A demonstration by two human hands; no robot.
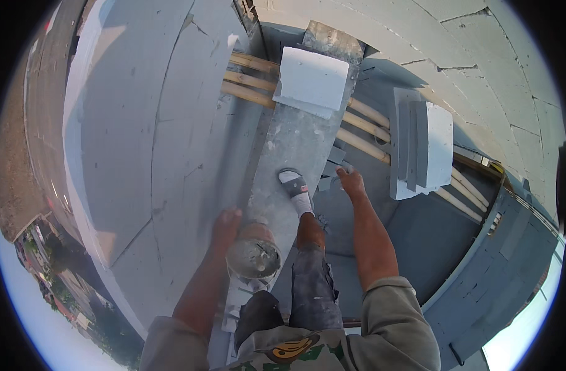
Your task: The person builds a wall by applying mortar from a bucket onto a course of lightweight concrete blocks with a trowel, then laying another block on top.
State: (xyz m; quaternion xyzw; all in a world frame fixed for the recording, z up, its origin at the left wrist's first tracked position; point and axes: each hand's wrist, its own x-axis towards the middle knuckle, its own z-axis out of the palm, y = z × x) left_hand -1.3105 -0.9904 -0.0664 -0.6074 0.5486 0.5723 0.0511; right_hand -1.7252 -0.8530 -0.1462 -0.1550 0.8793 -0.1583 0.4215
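My right hand [351, 180] reaches forward, closed on a grey trowel-like tool [333, 156]; its exact shape is hard to make out. Low on the left, my left hand [226, 224] is beside the big pale block wall and seems to rest against it, fingers extended and partly blurred. Just right of that hand stands a bucket [254, 258] smeared with grey mortar. My foot in a dark sandal [293, 180] is planted on a grey, dusty plank [298, 139] that runs away from me.
A white block [312, 77] lies at the plank's far end, above wooden poles [366, 127]. More white blocks [434, 145] stack up at right. Pale block walls [128, 136] rise at left and far right. A grey panel [496, 266] stands at lower right.
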